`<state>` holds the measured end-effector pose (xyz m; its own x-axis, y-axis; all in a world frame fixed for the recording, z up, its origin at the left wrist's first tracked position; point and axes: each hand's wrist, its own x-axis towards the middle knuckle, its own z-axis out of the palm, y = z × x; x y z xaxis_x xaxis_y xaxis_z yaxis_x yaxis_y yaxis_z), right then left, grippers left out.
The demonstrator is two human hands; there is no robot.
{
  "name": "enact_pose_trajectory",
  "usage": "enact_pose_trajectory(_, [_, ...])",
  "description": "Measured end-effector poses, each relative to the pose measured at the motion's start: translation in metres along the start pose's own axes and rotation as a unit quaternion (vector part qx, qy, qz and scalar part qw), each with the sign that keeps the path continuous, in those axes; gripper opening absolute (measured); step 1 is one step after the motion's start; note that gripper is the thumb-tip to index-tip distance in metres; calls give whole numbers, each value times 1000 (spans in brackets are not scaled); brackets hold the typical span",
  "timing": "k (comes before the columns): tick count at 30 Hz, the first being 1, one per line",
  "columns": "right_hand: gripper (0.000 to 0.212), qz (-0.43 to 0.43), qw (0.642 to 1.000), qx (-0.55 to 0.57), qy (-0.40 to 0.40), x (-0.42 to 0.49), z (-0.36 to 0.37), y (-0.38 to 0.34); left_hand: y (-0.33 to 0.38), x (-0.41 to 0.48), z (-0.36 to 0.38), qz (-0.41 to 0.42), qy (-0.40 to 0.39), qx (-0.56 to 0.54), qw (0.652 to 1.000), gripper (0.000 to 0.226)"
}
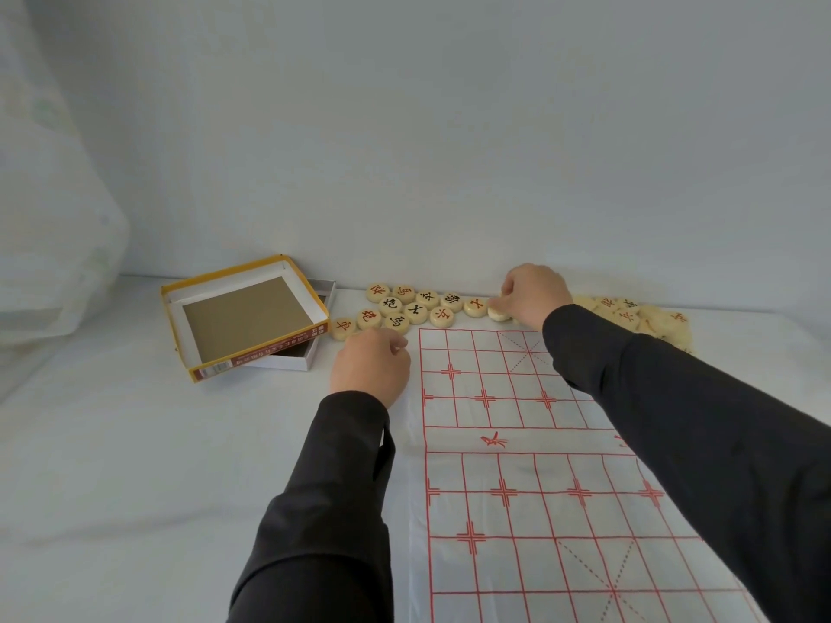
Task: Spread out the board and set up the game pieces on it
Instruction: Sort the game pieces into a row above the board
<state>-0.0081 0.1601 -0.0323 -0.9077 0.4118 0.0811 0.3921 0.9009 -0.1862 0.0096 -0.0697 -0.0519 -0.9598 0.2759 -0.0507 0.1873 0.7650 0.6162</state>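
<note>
Pinching blank piece (498, 313) in R hand (535, 294) grip just past board (517, 510) at 12 o'clock, prob. to flip it readable like sorted pieces (416, 308) at 11; re L hand (371, 368) grip, curled by that corner, can't tell if holding anything.

Two arms in view, both in long black sleeves.

Left sleeve (323, 510): matte cloth, loose fit. Soft diagonal folds bunch towards the near end. The cuff ends at the wrist, with a short slit showing on its right edge.

Right sleeve (674, 420): same black cloth, looks broad at the near right. Fine creases run along it, and the cuff edge is plain at the wrist.

Left hand (371, 366) and right hand (535, 294) are bare beyond the cuffs.
</note>
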Motion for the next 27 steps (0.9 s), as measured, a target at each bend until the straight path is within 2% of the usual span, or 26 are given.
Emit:
enact_pose_trajectory(4, [21, 26, 1000, -17, 3, 3, 2, -12, 0, 1, 0, 1, -1, 0, 1000, 33])
enact_pose_trajectory(8, [19, 28, 999, 21, -17, 6, 1, -12, 1, 1, -1, 1, -2, -4, 1000, 33])
enact_pose_trajectory(12, [22, -9, 999, 27, -32, -1, -8, -8, 0, 1, 0, 3, 1, -2, 1000, 33])
enact_pose_trajectory(15, [30, -38, 997, -30, -60, -7, -6, -8, 0, 1, 1, 2, 0, -2, 1000, 33])
enact_pose_trajectory(18, [33, -48, 996, -51, -56, -9, 0, -9, 1, -1, 0, 2, -2, -2, 1000, 33])
enact_pose_trajectory(27, [15, -44, 997, -36, -59, -8, -2, -15, 1, -1, -1, -2, -4, -6, 1000, 34])
